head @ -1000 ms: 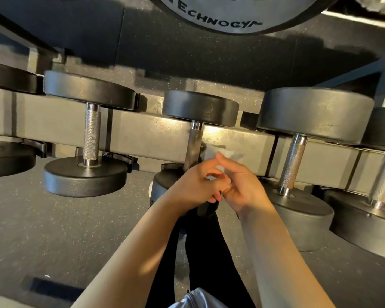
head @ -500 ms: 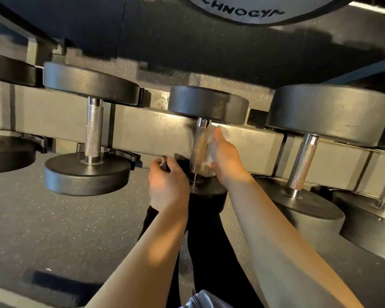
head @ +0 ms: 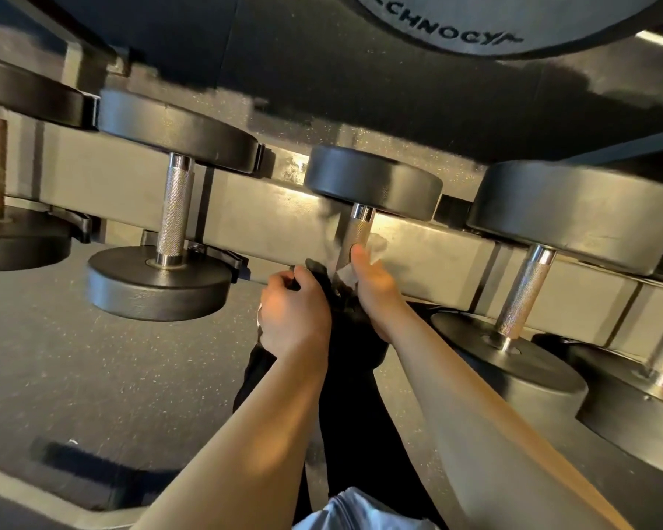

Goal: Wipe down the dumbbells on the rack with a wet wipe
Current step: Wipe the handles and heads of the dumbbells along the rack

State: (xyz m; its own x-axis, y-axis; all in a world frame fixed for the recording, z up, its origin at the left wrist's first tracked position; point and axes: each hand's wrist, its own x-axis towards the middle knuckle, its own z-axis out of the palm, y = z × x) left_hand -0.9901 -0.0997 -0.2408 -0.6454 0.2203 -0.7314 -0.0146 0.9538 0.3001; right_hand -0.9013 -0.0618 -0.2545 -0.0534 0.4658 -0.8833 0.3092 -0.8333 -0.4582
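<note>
The grey metal rack beam [head: 276, 219] runs across the view from 9 o'clock to 3 o'clock, and black rubber-headed dumbbells with knurled steel handles lie across it side by side, with only narrow gaps between the heads. The middle black dumbbell [head: 372, 181] has a little free room on both sides of its handle; the larger black dumbbell to its left [head: 157, 281] is near, and the big black dumbbell to its right [head: 575, 216] is just beside its far head. Below the beam, from 7 to 9 o'clock, the dark speckled rubber floor [head: 92, 376] is open. At 1 o'clock a large grey weight plate [head: 456, 17] is cut by the top edge, and on it the raised letters "ECHNOGY" can be read; the first and last letters are not fully seen. The right hand [head: 372, 285] reaches up to the middle handle, the thumb is laid against the steel, and it presses the white wet wipe [head: 376, 246] around the lower part of the handle; the wipe is blurred, and the other fingers are hidden behind the handle. The left hand [head: 291, 311] is lower, at the near head of the same dumbbell, with fingers curled over its dark edge. Both forearms come in from 6 o'clock, above black trouser legs [head: 353, 415].
</note>
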